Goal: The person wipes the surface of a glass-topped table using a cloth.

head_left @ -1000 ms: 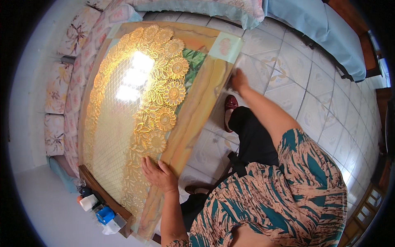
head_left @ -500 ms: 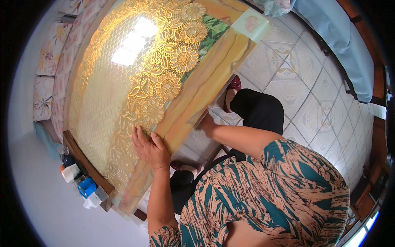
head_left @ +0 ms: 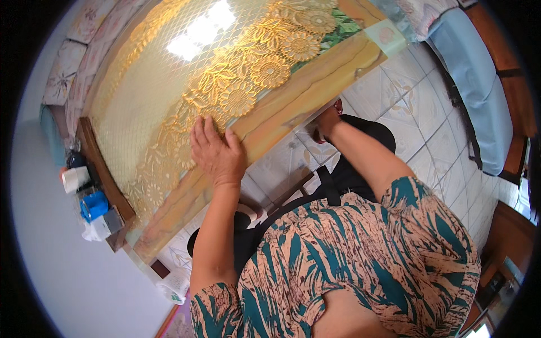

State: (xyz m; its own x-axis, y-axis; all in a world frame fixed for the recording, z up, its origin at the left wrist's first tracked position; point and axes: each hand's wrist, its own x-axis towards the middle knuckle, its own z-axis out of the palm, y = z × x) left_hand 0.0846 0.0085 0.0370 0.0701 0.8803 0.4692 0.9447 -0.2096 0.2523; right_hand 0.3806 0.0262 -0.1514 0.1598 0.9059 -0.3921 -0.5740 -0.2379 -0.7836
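Observation:
My left hand [head_left: 217, 151] lies flat on a table [head_left: 304, 93] near its front edge. Its fingers are stretched out and the thumb is apart, with nothing held. Under the palm is a glossy cover with gold lace flowers [head_left: 270, 70] and a pale net pattern. My right hand [head_left: 328, 122] reaches low beside the table's front edge, above my knee. Its fingers go in below the edge and are hidden, so what they touch does not show.
A brown wooden ledge [head_left: 104, 174] at the left carries a white cup [head_left: 75, 179] and a blue container [head_left: 94, 206]. A light blue covered seat [head_left: 470, 90] stands at the right. Pale patterned tiles [head_left: 417, 101] cover the floor.
The whole view has shifted and turned, so the table sits higher in the picture. My left hand stays flat on the cover; my right hand stays at the table's edge.

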